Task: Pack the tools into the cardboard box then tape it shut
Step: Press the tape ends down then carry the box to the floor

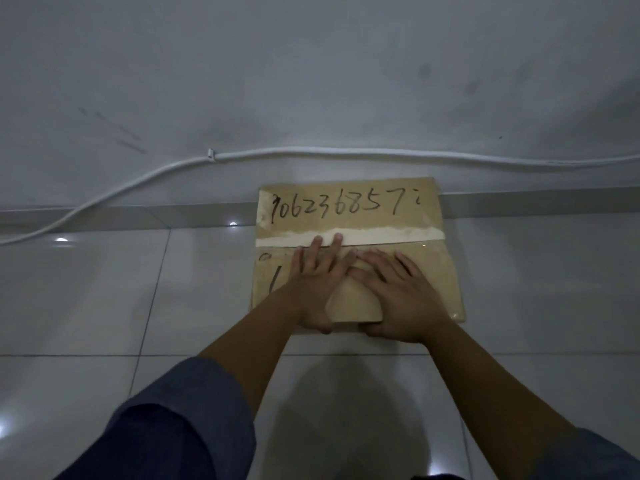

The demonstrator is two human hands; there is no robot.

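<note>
A flat brown cardboard box (349, 209) lies on the white tiled floor against the wall, its flaps folded down, with black handwritten digits on the far flap. A torn pale strip (391, 234) runs along the seam between the flaps. My left hand (313, 285) lies flat on the near flap, fingers spread and reaching the seam, thumb hooked over the box's front edge. My right hand (398, 296) lies flat beside it, fingers pointing left and touching the left hand. Both press on the lid. No tools or tape roll are in view.
A white cable (311, 154) runs along the grey wall (311, 64) just behind the box and droops to the floor at left. Glossy floor tiles (104, 306) surround the box. My blue sleeves fill the bottom corners.
</note>
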